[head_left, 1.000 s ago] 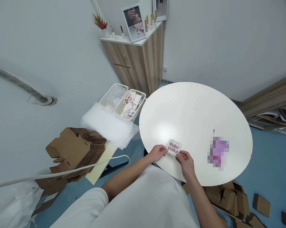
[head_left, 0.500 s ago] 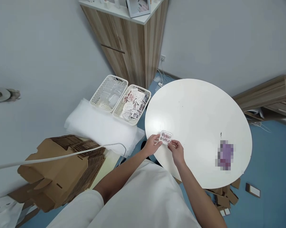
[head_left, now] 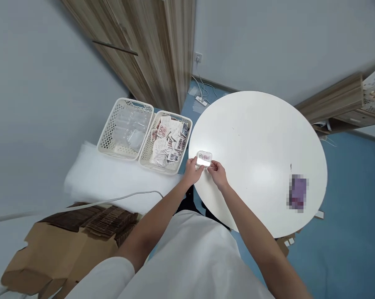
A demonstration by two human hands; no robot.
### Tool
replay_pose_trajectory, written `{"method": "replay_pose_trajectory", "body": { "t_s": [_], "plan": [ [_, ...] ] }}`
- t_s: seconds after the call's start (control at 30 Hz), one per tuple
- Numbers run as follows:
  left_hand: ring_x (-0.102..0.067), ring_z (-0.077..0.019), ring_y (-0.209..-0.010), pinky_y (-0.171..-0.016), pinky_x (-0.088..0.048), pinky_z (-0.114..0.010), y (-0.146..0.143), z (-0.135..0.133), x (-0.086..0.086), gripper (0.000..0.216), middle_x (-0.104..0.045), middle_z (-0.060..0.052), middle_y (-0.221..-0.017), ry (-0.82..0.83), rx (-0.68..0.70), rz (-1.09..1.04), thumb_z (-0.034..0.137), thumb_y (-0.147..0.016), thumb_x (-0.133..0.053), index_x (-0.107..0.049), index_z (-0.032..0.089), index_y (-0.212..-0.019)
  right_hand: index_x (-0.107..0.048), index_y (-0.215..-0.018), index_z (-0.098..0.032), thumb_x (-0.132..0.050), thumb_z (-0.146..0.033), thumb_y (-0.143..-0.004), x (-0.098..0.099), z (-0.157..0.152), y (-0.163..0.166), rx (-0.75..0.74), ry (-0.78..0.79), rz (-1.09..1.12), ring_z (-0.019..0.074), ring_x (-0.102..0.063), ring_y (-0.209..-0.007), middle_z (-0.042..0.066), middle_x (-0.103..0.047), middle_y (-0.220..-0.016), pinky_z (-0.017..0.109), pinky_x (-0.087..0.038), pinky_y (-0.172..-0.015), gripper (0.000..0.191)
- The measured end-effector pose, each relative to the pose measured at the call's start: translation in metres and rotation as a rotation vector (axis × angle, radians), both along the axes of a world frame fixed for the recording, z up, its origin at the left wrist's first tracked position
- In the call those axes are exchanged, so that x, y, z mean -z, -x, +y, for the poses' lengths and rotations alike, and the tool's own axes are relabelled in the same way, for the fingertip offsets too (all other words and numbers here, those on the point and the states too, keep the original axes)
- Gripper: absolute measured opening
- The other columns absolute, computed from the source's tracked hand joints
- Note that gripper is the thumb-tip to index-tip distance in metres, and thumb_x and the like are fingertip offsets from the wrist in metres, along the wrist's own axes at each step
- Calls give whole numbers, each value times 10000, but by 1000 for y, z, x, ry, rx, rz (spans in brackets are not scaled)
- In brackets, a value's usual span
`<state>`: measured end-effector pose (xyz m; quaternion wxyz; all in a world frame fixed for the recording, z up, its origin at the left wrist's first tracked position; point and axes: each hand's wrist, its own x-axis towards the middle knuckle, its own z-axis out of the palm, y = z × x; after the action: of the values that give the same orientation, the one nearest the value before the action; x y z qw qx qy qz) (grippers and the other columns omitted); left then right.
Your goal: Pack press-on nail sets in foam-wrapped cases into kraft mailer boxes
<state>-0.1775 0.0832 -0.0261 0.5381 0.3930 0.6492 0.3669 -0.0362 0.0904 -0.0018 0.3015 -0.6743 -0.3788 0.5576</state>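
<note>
A small clear plastic box of press-on nails (head_left: 204,157) is held just above the near left part of the round white table (head_left: 252,141). Glare whitens the lower half of its lid; a row of pinkish ovals shows above. My left hand (head_left: 192,172) grips the box's left side, its thumb along the near edge. At the near right corner, the fingers of my right hand (head_left: 219,174) are pinched together against the box. Left of the table, a white basket (head_left: 187,139) holds many nail cards and packets. Beside it, another white basket (head_left: 104,139) contains clear plastic cases.
White foam sheets (head_left: 90,170) lie below the baskets, with flattened cardboard boxes (head_left: 62,249) stacked nearer. A pale cable (head_left: 112,200) crosses over them. A blurred purple item (head_left: 298,191) rests on the table's right. A wooden cabinet (head_left: 150,50) stands behind the baskets.
My view has shifted, and the box now sits further up and left in it. Its tilt has changed, so glare covers part of the lid. Both hands stay on it.
</note>
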Motion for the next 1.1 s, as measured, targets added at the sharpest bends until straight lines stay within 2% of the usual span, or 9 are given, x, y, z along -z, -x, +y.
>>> {"method": "replay_pose_trajectory", "body": {
  "t_s": [0.23,0.5,0.63,0.8,0.97,1.1],
  "plan": [
    [-417,-220,-1071,-870,-367,-314,4,8,11,596,-369,-86,-1153,28,56,40,216,-684,-594,-409,224,-1251,-508,-1124,-221,-581,-294,-621,11,7,11,-3,3,-19,158,-528,-807,40,-549,-1032,335,-438,-792,514],
    [-415,-235,-1100,-926,-346,-351,5,6,5,673,-349,-96,-1210,40,87,35,212,-680,-599,-344,221,-1303,-458,-1191,-222,-585,-308,-635,15,7,11,-3,-8,-39,170,-501,-897,50,-505,-1096,320,-440,-806,577],
    [-392,-245,-1146,-964,-322,-368,4,4,7,692,-330,-107,-1251,19,103,62,201,-684,-592,-317,205,-1319,-438,-1209,-232,-603,-307,-622,12,6,11,-8,-6,-40,172,-489,-926,46,-491,-1103,320,-436,-824,614],
    [-374,-235,-1185,-981,-327,-384,3,-3,12,700,-278,-95,-1322,-10,118,73,227,-723,-556,-237,239,-1346,-364,-1261,-248,-622,-316,-620,9,3,12,-37,-6,-23,177,-469,-983,48,-450,-1144,335,-430,-861,694],
    [-309,-239,-1248,-1015,-302,-395,-3,-15,9,713,-222,-104,-1375,-73,124,161,203,-735,-524,-183,219,-1361,-285,-1295,-284,-626,-315,-639,9,-19,8,-74,-66,3,189,-423,-1098,60,-365,-1266,366,-388,-940,740],
    [-294,-238,-1260,-1015,-308,-398,-7,-40,-2,654,-238,-107,-1382,-122,126,246,199,-749,-502,-229,202,-1343,-317,-1268,-271,-584,-298,-678,3,-57,-4,-137,-91,22,181,-439,-1101,71,-359,-1300,371,-391,-936,649]
  ]
}}
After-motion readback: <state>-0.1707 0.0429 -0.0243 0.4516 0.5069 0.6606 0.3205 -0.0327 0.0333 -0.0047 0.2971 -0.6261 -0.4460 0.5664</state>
